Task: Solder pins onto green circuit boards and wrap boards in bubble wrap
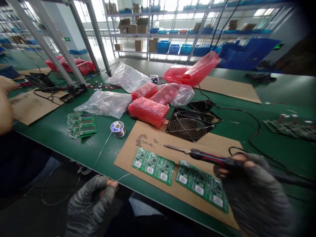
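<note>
In a grey fingerless glove, my left hand [95, 199] pinches a thin solder wire [124, 176] at the table's front edge. The wire's free end reaches the left green circuit board panel [154, 167]. My right hand [249, 177], also gloved, grips a soldering iron [207, 157] by its black handle. Its tip points left, above the cardboard sheet and near a small pile of metal parts [141, 140]. A second circuit board panel [201, 186] lies below the iron, partly hidden by my right hand. A solder spool [118, 128] stands left of the cardboard [125, 158].
Behind the boards stands a black fan [190, 125]. Red bubble-wrap packs [148, 112] and clear plastic bags [105, 102] lie farther back. Stacked boards [81, 125] sit to the left. The iron's cable [256, 131] crosses the right side. A co-worker's arm [5, 105] shows at far left.
</note>
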`<state>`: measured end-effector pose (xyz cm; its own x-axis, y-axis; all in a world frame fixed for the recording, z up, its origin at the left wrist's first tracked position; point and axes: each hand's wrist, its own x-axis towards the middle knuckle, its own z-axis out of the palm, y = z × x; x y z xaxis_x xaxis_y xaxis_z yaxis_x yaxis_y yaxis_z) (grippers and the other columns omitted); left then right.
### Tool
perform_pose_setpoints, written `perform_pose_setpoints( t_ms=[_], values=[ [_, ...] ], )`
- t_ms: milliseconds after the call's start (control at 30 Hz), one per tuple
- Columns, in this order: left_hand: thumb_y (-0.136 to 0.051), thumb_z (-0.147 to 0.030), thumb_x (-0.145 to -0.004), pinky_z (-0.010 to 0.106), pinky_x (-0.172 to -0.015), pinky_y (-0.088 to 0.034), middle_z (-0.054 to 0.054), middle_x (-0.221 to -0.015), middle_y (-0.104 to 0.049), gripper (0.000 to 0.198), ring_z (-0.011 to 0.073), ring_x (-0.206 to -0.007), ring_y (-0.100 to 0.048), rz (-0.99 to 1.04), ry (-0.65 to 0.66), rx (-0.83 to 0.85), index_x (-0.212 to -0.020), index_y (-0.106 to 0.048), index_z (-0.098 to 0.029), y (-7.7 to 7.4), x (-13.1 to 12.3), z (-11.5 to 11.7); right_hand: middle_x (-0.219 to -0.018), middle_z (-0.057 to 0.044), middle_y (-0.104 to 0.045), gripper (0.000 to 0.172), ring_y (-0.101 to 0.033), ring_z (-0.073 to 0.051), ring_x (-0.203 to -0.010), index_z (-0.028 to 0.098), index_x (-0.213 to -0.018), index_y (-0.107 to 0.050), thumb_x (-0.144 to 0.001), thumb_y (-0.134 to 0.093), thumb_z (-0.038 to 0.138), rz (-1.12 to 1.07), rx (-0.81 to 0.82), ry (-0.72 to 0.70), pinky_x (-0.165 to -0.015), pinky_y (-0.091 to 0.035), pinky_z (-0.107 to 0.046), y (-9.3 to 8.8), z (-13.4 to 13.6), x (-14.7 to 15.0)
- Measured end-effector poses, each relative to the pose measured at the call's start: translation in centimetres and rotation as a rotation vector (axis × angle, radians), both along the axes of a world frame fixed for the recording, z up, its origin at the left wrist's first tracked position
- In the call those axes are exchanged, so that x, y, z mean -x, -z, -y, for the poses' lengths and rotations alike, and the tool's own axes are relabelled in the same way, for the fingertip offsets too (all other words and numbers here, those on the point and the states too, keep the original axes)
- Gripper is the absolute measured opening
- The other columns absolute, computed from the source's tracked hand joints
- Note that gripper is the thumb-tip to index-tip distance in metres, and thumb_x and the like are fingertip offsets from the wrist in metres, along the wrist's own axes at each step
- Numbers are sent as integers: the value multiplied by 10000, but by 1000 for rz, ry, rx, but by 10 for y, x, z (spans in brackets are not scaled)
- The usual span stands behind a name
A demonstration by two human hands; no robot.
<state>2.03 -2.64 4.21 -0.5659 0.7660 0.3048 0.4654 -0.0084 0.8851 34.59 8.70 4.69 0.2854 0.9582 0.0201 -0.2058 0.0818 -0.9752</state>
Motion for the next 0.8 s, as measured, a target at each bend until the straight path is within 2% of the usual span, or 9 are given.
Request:
perform_pose_setpoints(
  t_ms=[100, 200, 333, 533, 800],
  values=[
    [-785, -239, -687, 133, -590, -579, -32, -724, -757, 90, 148, -599, -719, -62, 10, -48, -746, -718, -233, 15, -4, 6, -792, 19, -633, 217, -627, -148, -674, 288, -870, -667, -688, -778, 326, -105, 83, -88, -581, -562, -241, 20, 4, 22],
    [-784, -215, -694, 140, -643, -588, -32, -754, -761, 112, 144, -633, -728, -125, 19, -46, -775, -709, -229, 22, -2, 11, -803, -6, -671, 198, -657, -180, -731, 294, -889, -670, -713, -757, 319, -73, 115, -166, -606, -569, -259, 33, 3, 26],
    [-766, -197, -727, 150, -671, -597, -36, -787, -760, 117, 134, -670, -731, -147, 36, -23, -818, -700, -228, 24, 0, 13, -816, -23, -684, 189, -674, -188, -778, 300, -885, -672, -718, -759, 320, -21, 113, -200, -639, -571, -250, 33, 5, 27],
    [-748, -223, -780, 175, -727, -602, -21, -880, -756, 103, 127, -760, -730, -238, 52, 39, -867, -696, -238, 31, 2, 13, -833, -25, -690, 198, -676, -183, -775, 298, -880, -679, -710, -770, 339, 17, 144, -179, -663, -582, -248, 33, 9, 30],
    [-749, -244, -776, 162, -742, -594, -29, -805, -743, 95, 110, -709, -719, -322, 54, -10, -831, -675, -221, 27, -1, 5, -830, -40, -684, 196, -669, -208, -767, 304, -885, -677, -714, -756, 357, 58, 124, -169, -599, -569, -276, 33, 8, 29]
  ],
)
